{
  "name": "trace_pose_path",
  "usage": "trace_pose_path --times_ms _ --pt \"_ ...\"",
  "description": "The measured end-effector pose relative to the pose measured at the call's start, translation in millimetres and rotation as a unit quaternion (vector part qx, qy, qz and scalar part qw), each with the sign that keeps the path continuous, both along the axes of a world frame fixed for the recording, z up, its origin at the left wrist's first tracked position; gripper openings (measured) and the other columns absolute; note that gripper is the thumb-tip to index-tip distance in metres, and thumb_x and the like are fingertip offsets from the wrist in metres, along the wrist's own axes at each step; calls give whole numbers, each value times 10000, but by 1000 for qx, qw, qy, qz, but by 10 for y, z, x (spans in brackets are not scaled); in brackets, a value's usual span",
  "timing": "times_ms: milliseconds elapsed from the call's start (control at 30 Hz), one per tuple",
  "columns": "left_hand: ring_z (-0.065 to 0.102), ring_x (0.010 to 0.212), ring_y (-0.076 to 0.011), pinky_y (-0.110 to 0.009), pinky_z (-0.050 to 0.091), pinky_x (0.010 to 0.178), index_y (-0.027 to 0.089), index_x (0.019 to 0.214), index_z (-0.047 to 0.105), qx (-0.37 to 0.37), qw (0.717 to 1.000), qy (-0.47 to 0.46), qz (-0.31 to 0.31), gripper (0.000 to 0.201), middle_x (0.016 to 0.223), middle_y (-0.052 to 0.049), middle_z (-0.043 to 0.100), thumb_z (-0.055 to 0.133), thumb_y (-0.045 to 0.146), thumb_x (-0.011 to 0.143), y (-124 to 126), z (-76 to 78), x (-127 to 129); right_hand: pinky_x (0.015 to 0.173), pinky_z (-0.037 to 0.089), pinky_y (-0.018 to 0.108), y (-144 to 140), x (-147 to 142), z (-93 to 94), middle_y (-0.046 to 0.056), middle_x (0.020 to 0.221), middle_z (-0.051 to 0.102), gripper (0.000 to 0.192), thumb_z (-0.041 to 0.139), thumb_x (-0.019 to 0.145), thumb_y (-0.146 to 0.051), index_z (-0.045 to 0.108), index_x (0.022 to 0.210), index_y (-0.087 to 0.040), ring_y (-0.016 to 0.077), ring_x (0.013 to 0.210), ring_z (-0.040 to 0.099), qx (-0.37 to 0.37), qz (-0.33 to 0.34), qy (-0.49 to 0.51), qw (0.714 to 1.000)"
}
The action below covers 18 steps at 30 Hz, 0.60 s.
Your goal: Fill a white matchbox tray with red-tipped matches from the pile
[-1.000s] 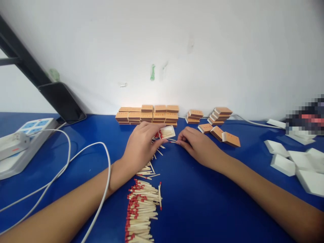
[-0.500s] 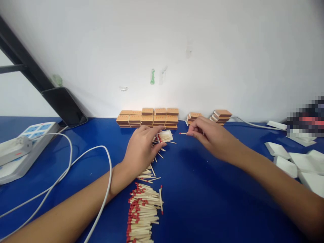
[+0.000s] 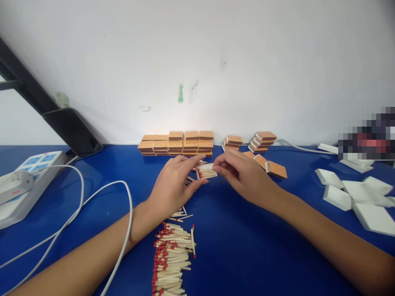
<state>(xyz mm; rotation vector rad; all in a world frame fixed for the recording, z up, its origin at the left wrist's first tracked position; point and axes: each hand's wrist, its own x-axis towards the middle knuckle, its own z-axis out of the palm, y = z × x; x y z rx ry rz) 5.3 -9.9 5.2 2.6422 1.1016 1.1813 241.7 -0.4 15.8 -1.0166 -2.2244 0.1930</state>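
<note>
Blue cloth or laminate is covering the bench (image 3: 247, 246), and a plain white wall (image 3: 216, 61) is rising straight from its far edge, marked with a small green smear and some scuffs. Along that far edge, near the middle, a row of orange matchboxes (image 3: 175, 144) is standing stacked against the wall, with two smaller stacks (image 3: 249, 142) just beside it to the right and a few loose orange sleeves (image 3: 271, 167) lying in front of those.

The left hand (image 3: 173, 187) is resting on the bench at its middle, fingers curled narrowly around an open match tray (image 3: 206, 172) holding red-tipped matches. The right hand (image 3: 243, 172) is meeting it from the right, fingertips pinched close at the tray's right end; whether it is holding a single match there cannot be told.

Loose matches (image 3: 173, 255) are lying in a long heap toward the near edge, just beside the left wrist. White empty trays (image 3: 354, 195) are scattered by the right edge. At the left edge a power strip (image 3: 27, 172) is sitting, its white cable (image 3: 123, 205) looping across the left forearm, and a dark phone (image 3: 72, 131) is leaning at the far left corner.
</note>
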Motion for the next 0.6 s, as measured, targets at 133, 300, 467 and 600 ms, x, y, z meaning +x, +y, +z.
trace_pose_path --times_ms 133,300,467,600 --pt "695 1047 -258 -449 563 931 228 1346 617 0 996 -31 82 460 1162 -82 752 785 317 927 84 43 -66 658 451 342 51 -8 -100 39 881 620 139 522 1041 -338 609 991 -243 180 722 559 -30 -31 29 999" --pt "711 1003 -254 -466 559 933 201 1341 621 -11 982 -92 167 459 1127 -99 763 776 284 917 239 45 -205 762 489 368 181 -74 -180 71 1021 635 139 586 1001 -317 623 1108 -236 209 854 606 -60 -16 -10 998" --pt "707 1010 -260 -470 548 950 183 1328 632 0 980 -92 179 455 1117 -108 765 775 301 913 319 13 -277 798 480 356 295 -191 -209 68 1032 621 89 605 985 -285 637 1039 -221 206 901 606 -79 9 -50 996" --pt "700 1049 -285 -478 539 958 178 1323 639 0 980 -83 182 462 1127 -116 765 781 317 905 331 9 -280 789 478 344 316 -208 -245 64 971 618 83 562 994 -241 613 938 -207 193 868 596 -97 13 -53 994"
